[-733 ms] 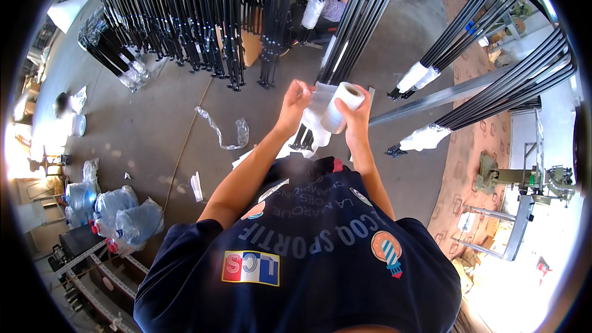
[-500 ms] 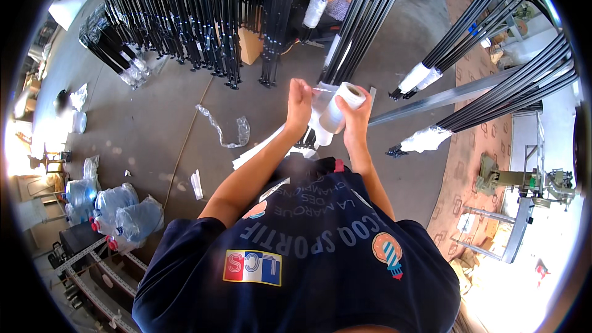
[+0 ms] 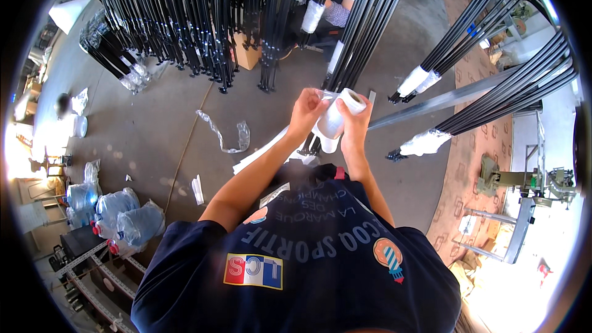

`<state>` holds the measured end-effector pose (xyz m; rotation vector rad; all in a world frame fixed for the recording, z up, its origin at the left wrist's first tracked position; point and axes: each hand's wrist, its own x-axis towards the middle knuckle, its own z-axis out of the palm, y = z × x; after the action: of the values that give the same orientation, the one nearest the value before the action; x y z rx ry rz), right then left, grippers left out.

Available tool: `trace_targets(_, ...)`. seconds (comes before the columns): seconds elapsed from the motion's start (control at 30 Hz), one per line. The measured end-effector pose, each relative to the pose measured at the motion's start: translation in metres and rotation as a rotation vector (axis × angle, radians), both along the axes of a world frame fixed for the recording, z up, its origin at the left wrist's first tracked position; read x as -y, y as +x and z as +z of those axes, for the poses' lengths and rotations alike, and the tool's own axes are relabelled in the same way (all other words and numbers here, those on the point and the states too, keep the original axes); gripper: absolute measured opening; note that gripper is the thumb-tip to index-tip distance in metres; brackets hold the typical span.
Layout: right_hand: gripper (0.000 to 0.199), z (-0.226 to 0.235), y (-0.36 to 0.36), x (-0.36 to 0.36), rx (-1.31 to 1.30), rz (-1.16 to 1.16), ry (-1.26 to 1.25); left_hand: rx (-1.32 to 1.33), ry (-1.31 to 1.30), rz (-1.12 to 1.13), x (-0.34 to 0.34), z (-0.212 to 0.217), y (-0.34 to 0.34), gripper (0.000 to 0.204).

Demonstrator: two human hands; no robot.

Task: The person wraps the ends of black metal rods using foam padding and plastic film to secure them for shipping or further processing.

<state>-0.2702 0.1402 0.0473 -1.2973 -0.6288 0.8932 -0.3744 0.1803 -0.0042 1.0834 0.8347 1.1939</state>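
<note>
A white roll of clear stretch film [image 3: 332, 124] is gripped in my right hand [image 3: 356, 122], tilted, its hollow core end facing up. My left hand [image 3: 307, 111] is closed beside it, fingers pinching the loose film that comes off the roll's upper left. Just beyond the roll stands a bundle of black metal rods [image 3: 364, 31], with white wrap on part of its left side. Below the roll the dark ends of some rods and a white piece show near my shirt, mostly hidden by my hands.
Black rods [image 3: 166, 18] hang in a dense row at the far left, with a person [image 3: 339, 9] behind. Wrapped rod bundles [image 3: 425, 140] lean at the right beside a metal bar [image 3: 444, 100]. Crumpled film [image 3: 237, 139] lies on the floor; plastic water jugs [image 3: 139, 222] stand at left.
My left hand has come down and right, closer to the roll, with the film between them shorter. The roll has shifted slightly down. The hanging rods have swayed a little.
</note>
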Motion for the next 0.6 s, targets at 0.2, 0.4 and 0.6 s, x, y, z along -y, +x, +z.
trace_targets(0.2,0.062,0.0,-0.007,-0.002,0.104,-0.116,-0.027,-0.223,-0.001,0.119,-0.003,0.008,0.005,0.023)
trace_targets(0.4,0.056,-0.006,-0.003,0.0,0.125,-0.074,0.015,-0.323,0.062,0.234,-0.006,0.006,0.012,0.021)
trace_targets(0.6,0.053,-0.004,0.002,0.006,-0.04,0.037,0.104,-0.345,0.12,0.272,-0.002,0.01,0.012,0.019)
